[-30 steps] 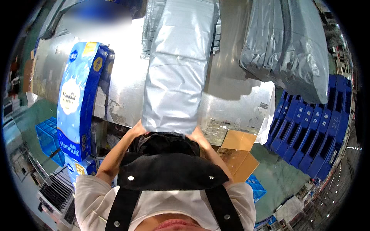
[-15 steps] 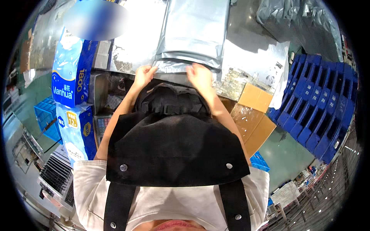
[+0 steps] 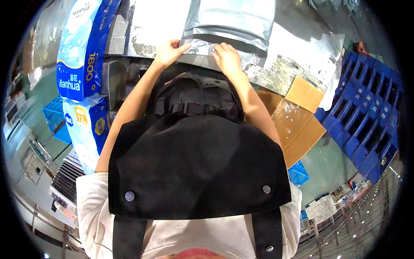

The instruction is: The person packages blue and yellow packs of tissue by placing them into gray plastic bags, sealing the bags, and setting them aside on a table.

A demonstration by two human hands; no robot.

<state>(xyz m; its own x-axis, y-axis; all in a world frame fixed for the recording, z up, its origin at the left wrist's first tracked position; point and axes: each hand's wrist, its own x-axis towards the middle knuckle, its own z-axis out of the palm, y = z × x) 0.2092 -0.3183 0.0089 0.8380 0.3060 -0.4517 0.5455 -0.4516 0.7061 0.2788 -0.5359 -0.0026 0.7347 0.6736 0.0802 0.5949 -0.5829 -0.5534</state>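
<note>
Both hands press flat on the near end of a silver-grey plastic mailer bag (image 3: 228, 21), which lies on the foil-covered worktop (image 3: 297, 52) straight ahead. Left hand (image 3: 167, 52) has fingers spread, thumb out along the bag's folded flap; right hand (image 3: 226, 58) has fingers together and curled down on the same flap edge. Looks like both pin the flap flat to keep it closed. Tall blue and white plastic-wrapped tissue pack (image 3: 82, 47) stands at left, a second lighter blue pack (image 3: 88, 129) below it. Brown cardboard boxes (image 3: 297, 116) at right, blue plastic crates (image 3: 366, 129) farther right. Black fabric apron (image 3: 194, 164) covers the chest.
</note>
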